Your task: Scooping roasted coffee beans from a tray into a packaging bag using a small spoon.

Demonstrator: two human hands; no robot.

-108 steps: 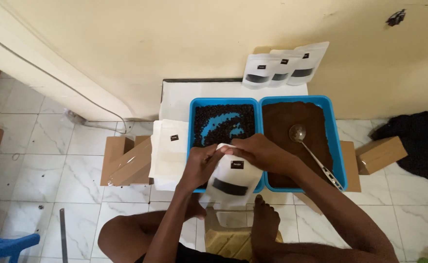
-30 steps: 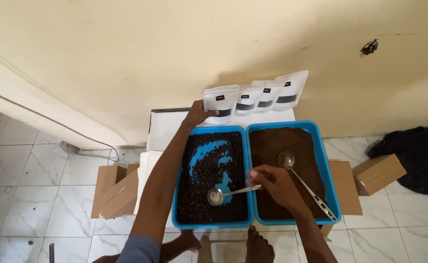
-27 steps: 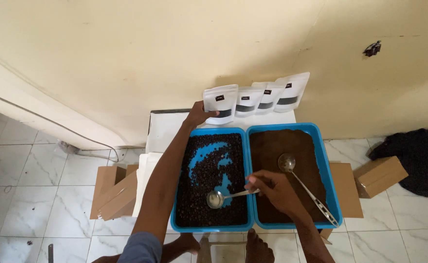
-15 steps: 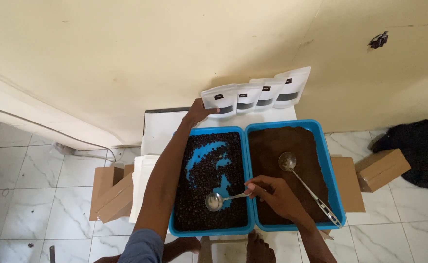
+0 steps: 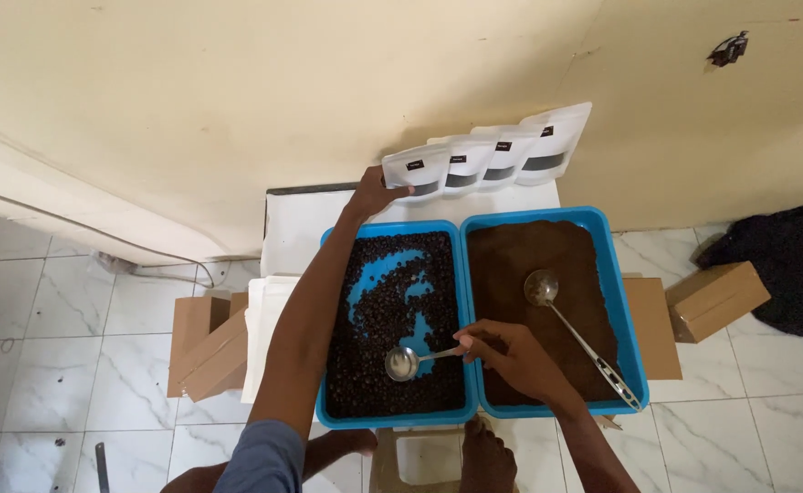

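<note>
Wall (image 5: 237,100) in cream paint is filling the upper half of the view, and pale marbled floor tiles (image 5: 82,365) are spreading out below it. Against the wall a white table (image 5: 296,224) is standing, and two blue trays are sitting on it side by side, touching along their long edges. The left tray (image 5: 328,415) is holding dark coffee beans (image 5: 369,310), with patches of bare blue bottom showing through the middle. The right tray (image 5: 625,301) is holding a level bed of brown ground coffee (image 5: 520,251), and a long metal ladle (image 5: 570,329) is lying on it with its bowl toward the wall.

A dark cloth (image 5: 789,265) is lying on the floor at the far right, just beside a small cardboard box (image 5: 716,299). More flattened cardboard boxes (image 5: 205,351) are leaning at the left of the table, next to a stack of white sheets (image 5: 262,319).

A row of white stand-up pouches (image 5: 502,155) with dark bands is leaning against the wall behind the trays. The person's left hand (image 5: 376,190) is reaching over the bean tray and closing its fingers on the leftmost pouch (image 5: 412,172) at its edge. The right hand (image 5: 502,351) is gripping the handle of a small metal spoon (image 5: 410,361), whose bowl is resting among the beans near the front of the left tray. The person's bare feet (image 5: 483,456) are showing below the trays.
</note>
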